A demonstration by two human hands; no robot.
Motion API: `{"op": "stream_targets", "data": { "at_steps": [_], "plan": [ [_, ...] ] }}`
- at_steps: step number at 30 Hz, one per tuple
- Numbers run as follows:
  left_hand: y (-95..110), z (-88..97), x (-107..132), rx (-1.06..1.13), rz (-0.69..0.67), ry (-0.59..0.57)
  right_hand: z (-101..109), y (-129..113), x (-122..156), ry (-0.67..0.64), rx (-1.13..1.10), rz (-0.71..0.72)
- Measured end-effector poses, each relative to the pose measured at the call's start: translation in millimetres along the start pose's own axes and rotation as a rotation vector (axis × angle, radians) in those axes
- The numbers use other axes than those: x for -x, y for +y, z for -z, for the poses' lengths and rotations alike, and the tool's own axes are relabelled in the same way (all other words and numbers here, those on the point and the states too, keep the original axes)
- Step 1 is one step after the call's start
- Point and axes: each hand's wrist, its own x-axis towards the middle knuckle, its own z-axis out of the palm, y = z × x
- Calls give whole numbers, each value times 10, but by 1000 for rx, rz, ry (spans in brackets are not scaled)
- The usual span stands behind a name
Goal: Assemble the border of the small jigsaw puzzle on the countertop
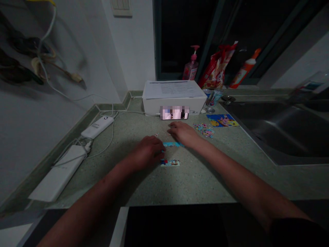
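Observation:
On the speckled green counter [195, 178] my left hand [149, 151] rests with fingers curled, its fingertips at the left end of a light blue strip of joined puzzle pieces [174, 144]. My right hand [183, 133] lies palm down just behind that strip, fingers bent toward small loose pieces near its tips. A second joined strip with red and blue colours [170, 162] lies just in front of my left hand. A heap of loose puzzle pieces [205, 129] sits to the right of my right hand, beside a colourful picture card [222, 120].
A white box [173, 97] with a phone [174, 113] propped against it stands behind the hands. White power banks [97, 127] and cables lie along the left wall. A steel sink [285, 132] is at right. A pink pump bottle [191, 68], a red bag [218, 65] and an orange-capped bottle stand at the window.

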Motion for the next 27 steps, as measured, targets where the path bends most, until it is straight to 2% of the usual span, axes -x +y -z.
{"op": "stream_targets", "data": {
  "at_steps": [5,15,27],
  "plan": [
    [61,25,7,67,-65,-10,-40,38,-92,-42,-18,-15],
    [57,6,5,46,-57,-12,8,23,-61,-54,-67,-49],
    [32,-27,8,51,-70,13,-36,-3,-53,-35,-98,-73]
  ]
}}
